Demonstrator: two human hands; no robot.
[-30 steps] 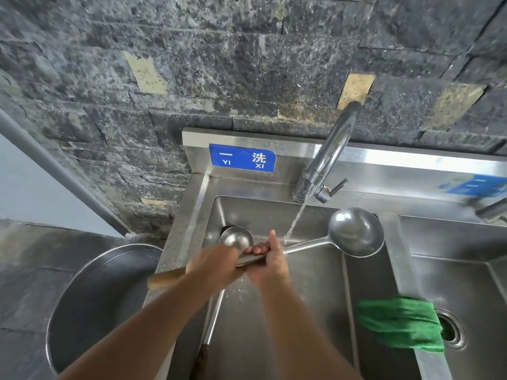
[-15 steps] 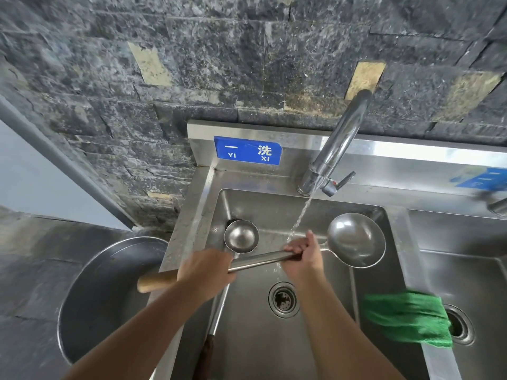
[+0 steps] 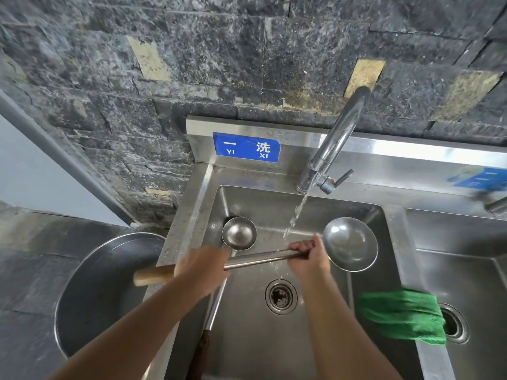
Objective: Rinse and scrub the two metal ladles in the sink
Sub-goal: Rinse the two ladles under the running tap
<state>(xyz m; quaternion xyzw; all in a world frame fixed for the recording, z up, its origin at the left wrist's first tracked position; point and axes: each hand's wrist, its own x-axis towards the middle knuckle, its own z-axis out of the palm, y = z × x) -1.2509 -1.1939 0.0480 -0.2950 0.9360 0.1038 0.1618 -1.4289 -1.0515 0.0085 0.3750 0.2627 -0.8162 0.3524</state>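
A large metal ladle (image 3: 349, 244) with a wooden handle end lies level across the left sink basin (image 3: 247, 338), its bowl to the right. My left hand (image 3: 203, 268) grips its shaft near the wooden end. My right hand (image 3: 310, 256) is wrapped around the shaft just beside the bowl, under the running water from the tap (image 3: 333, 149). A smaller ladle (image 3: 238, 233) leans in the basin's far left corner, bowl up, its long handle running down toward the front edge.
A green cloth (image 3: 400, 315) hangs over the divider between the left basin and the right basin (image 3: 472, 283). A big round metal pot (image 3: 101, 292) stands on the floor left of the sink. The drain (image 3: 280, 296) sits mid-basin. A stone wall rises behind.
My right hand has slid along the shaft from beside my left hand out to the bowl end. The large ladle stays held across the basin under the stream.
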